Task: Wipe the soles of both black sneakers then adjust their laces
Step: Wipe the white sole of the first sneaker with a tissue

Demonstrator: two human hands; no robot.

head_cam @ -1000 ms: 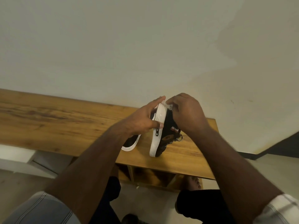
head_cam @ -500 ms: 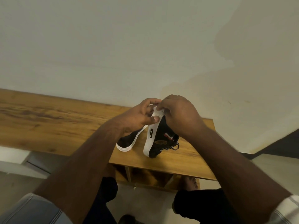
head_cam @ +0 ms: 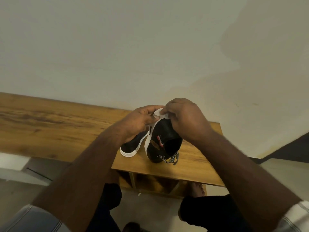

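Both hands are together at the top end of the raised sneaker. The left hand has its fingers curled round the white sole edge, steadying it; a second ago those fingers lay straighter along the sole. The right hand is curled over the upper and pinches something small and white, seemingly a wipe, against the sole's end. The sneaker has dropped lower and tipped since then, so its opening now faces the camera and its speckled laces dangle below the hands, just above the bench. By my reading the wiping of this sole has reached its end and is close to done.

Under the left wrist the second sneaker lies on the bench, untouched, its sole presumably next. Below the bench edge are open cubbies and a bare foot.
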